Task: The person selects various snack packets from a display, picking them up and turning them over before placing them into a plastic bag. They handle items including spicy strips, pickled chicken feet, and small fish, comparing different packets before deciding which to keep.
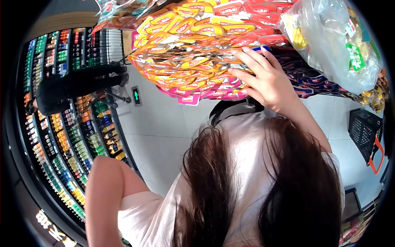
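Note:
My right hand (265, 78) rests on a big heap of small snack packets, its fingers stretched out and apart. Under and around the fingers lie orange-yellow packets (181, 53), with red packets (263, 20) behind them and pink packets (205, 92) along the near edge. A clear plastic bag (329, 45) holding wrapped goods sits to the right of this hand, over dark packets (317, 78). Only my bent left arm (105, 181) shows, at the lower left; the left hand is outside the picture.
Curved shelves of bottled drinks (66, 140) line the left side. A person in dark clothes (66, 90) stands before them. A black basket (362, 125) with an orange handle is at the right. A green arrow sign (136, 95) is set in the tiled floor (160, 123).

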{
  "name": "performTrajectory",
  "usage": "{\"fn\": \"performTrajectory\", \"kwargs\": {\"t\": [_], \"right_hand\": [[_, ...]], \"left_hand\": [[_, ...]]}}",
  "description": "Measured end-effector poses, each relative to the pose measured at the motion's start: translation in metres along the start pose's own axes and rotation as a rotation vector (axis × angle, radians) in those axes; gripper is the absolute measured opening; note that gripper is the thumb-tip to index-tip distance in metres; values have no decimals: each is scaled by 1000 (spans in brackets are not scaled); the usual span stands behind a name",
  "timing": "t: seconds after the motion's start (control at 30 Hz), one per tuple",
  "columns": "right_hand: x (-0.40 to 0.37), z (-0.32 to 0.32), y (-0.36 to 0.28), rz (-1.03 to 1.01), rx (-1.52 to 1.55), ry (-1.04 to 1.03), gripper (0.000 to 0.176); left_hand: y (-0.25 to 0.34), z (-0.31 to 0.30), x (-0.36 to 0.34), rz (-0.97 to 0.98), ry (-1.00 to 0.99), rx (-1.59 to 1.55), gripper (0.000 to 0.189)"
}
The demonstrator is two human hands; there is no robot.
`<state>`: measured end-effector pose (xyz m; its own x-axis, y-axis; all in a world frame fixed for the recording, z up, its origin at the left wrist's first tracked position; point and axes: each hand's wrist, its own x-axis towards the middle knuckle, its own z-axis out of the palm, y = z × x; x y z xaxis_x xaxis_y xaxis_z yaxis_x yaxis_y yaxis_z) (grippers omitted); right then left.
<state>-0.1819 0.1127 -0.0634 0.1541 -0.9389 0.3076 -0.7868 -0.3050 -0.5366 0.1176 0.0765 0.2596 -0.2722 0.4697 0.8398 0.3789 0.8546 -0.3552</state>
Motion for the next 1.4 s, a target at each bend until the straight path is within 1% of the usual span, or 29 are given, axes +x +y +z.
{"fn": "performTrajectory", "kwargs": {"t": [0.17, 0.2, 0.23, 0.3, 0.33, 0.37, 0.43, 0.47, 0.5, 0.57, 0.63, 0.67, 0.7, 0.73, 0.87, 0.93, 0.97, 1.0, 1.03, 1.07, 1.17, 1.27, 1.37, 1.4], "right_hand": [[-1, -1, -3, 33, 21, -25, 43], [1, -3, -6, 64, 40, -40, 49], [0, -2, -6, 62, 35, -36, 49], [0, 5, -6, 42, 145, 115, 46], [3, 6, -11, 23, 106, 196, 41], [9, 9, -15, 19, 101, 192, 41], [21, 16, -24, -93, 42, 258, 36], [31, 21, -31, -107, 35, 268, 29], [41, 23, -38, -118, 27, 212, 23], [57, 35, -47, -200, 104, 211, 17], [69, 51, -52, -225, 121, 196, 16], [74, 59, -53, -197, 83, 171, 13], [78, 62, -54, -169, 45, 147, 11], [80, 62, -54, -191, -1, 129, 11], [86, 60, -55, -192, -8, 106, 11], [86, 62, -51, -257, 1, 84, 12], [86, 64, -48, -253, -6, 90, 12], [86, 66, -45, -279, 8, 109, 12], [85, 68, -42, -305, 20, 129, 12], [83, 70, -39, -308, 40, 177, 12], [82, 63, -40, -266, 103, 230, 12], [87, 55, -38, -276, 167, 176, 11], [91, 52, -42, -294, 185, 129, 11], [92, 55, -43, -290, 167, 115, 11]], "left_hand": [[34, 24, -80, 34, 62, -109, 45], [38, 33, -104, 24, 95, -131, 46], [47, 37, -122, 4, 136, -148, 47], [29, 95, -137, -283, 167, 143, 54], [36, 99, -154, -419, 285, 173, 54], [50, 96, -179, -557, 403, 202, 54], [80, 74, -216, -1173, 250, 216, 44], [85, 82, -226, -1362, 301, 296, 40], [86, 93, -237, -1550, 356, 378, 37], [90, 97, -262, -1677, 270, 394, 29], [88, 99, -270, -1663, 95, 348, 25], [84, 99, -270, -1625, 5, 342, 24], [85, 98, -275, -1627, -83, 290, 24], [82, 100, -276, -1652, -79, 260, 24], [71, 111, -285, -1731, -66, 149, 26], [67, 118, -293, -1723, -53, 150, 28], [65, 121, -295, -1716, -43, 154, 30], [61, 122, -296, -1719, -86, 159, 32], [58, 123, -297, -1709, -89, 151, 32], [55, 123, -298, -1723, -80, 142, 32], [44, 124, -300, -1725, -92, 124, 34], [39, 124, -304, -1736, -132, 12, 37], [36, 125, -309, -1693, -162, 55, 38], [35, 126, -300, -1783, -90, 48, 34]]}}
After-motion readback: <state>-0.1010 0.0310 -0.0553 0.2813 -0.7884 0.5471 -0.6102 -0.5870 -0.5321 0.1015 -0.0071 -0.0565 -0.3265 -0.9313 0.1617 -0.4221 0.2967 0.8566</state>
